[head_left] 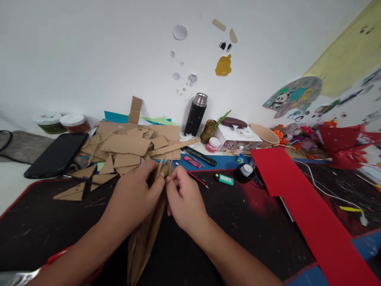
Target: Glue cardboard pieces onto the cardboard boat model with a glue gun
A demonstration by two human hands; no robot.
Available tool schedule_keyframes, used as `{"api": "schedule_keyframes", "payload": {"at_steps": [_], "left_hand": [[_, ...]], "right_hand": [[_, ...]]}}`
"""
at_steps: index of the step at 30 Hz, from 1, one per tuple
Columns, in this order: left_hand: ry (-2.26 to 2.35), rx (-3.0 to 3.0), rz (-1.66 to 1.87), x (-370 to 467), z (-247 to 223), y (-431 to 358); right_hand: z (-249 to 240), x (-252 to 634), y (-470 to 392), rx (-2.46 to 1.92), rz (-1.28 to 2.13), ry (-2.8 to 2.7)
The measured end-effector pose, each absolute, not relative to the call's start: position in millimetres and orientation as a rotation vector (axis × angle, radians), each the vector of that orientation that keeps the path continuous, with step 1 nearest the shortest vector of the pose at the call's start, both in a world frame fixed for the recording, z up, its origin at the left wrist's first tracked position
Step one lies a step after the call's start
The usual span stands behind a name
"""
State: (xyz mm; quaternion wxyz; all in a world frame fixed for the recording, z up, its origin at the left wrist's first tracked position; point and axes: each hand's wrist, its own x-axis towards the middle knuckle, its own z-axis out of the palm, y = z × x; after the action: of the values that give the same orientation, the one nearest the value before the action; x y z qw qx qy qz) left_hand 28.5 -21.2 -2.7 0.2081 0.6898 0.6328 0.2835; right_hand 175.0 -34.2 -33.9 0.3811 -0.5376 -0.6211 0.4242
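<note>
Both my hands meet at the top of a long, folded piece of cardboard (147,234), which stretches down toward me over the dark mat. My left hand (139,186) pinches its upper end between thumb and fingers. Close beside it, my right hand (183,194) grips the other side of that end, thumb against the fingers. The cardboard's layers stand slightly apart lower down. Just beyond my hands lies a heap of brown cardboard scraps (126,143). Red-handled scissors (61,254) are partly hidden under my left forearm.
A black phone (56,155) lies at the left near two lidded jars (74,122). Along the wall stand a black flask (196,114) and a white box (238,137). A box cutter (201,155), a green lighter (224,179) and red paper (309,210) lie to the right.
</note>
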Motion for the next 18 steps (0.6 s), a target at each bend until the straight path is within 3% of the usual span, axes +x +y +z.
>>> {"api": "schedule_keyframes", "payload": {"at_steps": [18], "left_hand": [[1.757,1.923,0.776,28.3,-4.7,-21.6]], "right_hand": [[-34.6,174.3,-34.0,-1.392,1.073,-1.584]]}}
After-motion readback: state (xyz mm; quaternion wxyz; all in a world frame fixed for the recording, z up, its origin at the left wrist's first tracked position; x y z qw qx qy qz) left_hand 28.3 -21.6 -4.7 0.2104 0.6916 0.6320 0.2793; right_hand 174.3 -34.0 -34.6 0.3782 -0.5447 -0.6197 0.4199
